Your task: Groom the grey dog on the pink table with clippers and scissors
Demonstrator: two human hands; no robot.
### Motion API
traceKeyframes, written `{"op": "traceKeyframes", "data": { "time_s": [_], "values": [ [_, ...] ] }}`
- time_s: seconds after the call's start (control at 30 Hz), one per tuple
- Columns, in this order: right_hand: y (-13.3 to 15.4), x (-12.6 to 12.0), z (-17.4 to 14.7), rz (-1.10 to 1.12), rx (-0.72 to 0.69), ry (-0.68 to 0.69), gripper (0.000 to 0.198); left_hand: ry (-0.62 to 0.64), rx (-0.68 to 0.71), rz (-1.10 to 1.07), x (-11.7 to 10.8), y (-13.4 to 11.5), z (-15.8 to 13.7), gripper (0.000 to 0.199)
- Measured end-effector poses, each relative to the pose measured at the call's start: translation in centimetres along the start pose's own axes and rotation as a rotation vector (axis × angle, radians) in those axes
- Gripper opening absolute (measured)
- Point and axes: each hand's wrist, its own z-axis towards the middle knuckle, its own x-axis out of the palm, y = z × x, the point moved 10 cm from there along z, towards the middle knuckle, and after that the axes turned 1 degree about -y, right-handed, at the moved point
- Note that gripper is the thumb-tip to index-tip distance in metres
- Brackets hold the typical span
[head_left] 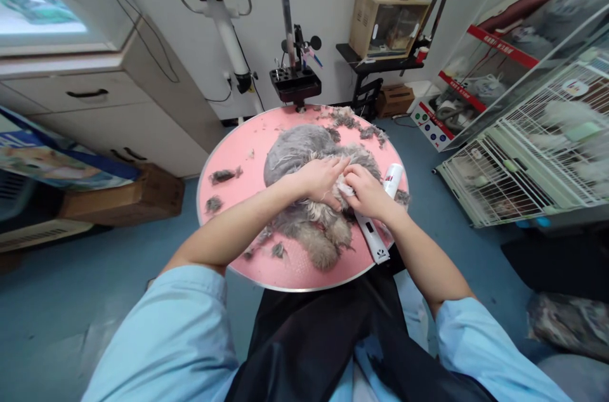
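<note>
A grey dog (302, 151) lies on a round pink grooming table (290, 120); its back is clipped short, while its legs and head end carry longer, shaggy fur. My left hand (326, 181) rests flat on the shaggy fur, thumb spread from the fingers. Close beside it, my right hand (365, 191) is closed with bent fingers on a small white wad (344, 187), pressed at the fur. Both hands hide much of the dog's head. A white hair clipper (373, 238) lies below my right wrist. Just beyond that hand is a white bottle (392, 179) with a red mark.
Cut fur tufts (223, 175) are scattered over the table. A metal post with a black tool tray (295, 84) stands at its far edge. A white stand dryer (223, 28) is behind. Wire cages (504, 167) stand at right, a cabinet (95, 97) at left.
</note>
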Motion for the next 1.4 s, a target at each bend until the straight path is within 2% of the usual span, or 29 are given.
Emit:
{"op": "traceKeyframes", "data": {
  "time_s": [0.13,0.27,0.37,0.53,0.93,1.03,1.13,1.23,1.33,1.4],
  "values": [
    [0.0,-0.3,-0.6,0.154,-0.074,0.012,0.007,0.019,-0.021,-0.009,0.1,0.3,0.0,0.123],
    [-0.9,-0.9,-1.1,0.120,0.042,-0.072,0.008,0.031,-0.019,-0.017,0.0,0.1,0.2,0.124],
    [-0.8,-0.2,-1.0,0.057,0.098,-0.048,0.007,0.033,-0.020,-0.021,-0.1,0.0,0.4,0.124],
    [-1.2,0.1,-1.1,0.252,0.046,-0.043,0.003,0.024,-0.020,-0.032,0.4,-0.2,0.5,0.122],
    [-4.9,1.0,-1.6,0.616,0.203,-0.090,0.004,0.050,-0.051,-0.075,0.2,-0.7,0.8,0.128],
    [-4.5,0.5,-1.5,0.582,0.193,-0.139,0.005,0.043,-0.047,-0.076,0.1,-0.6,0.8,0.127],
    [-2.7,-0.2,-1.5,0.356,0.160,-0.161,0.014,0.051,-0.027,-0.073,0.1,-0.7,0.8,0.126],
    [-1.2,-0.2,-1.4,0.192,0.137,-0.112,0.009,0.058,-0.005,-0.064,0.2,-0.7,0.6,0.127],
    [-1.0,0.0,-1.4,0.289,0.092,-0.072,0.008,0.049,-0.008,-0.063,0.4,-0.6,0.6,0.128],
    [-1.9,0.1,-1.5,0.388,0.105,-0.066,0.011,0.042,-0.010,-0.066,0.5,-0.6,0.7,0.129]
  ]
}}
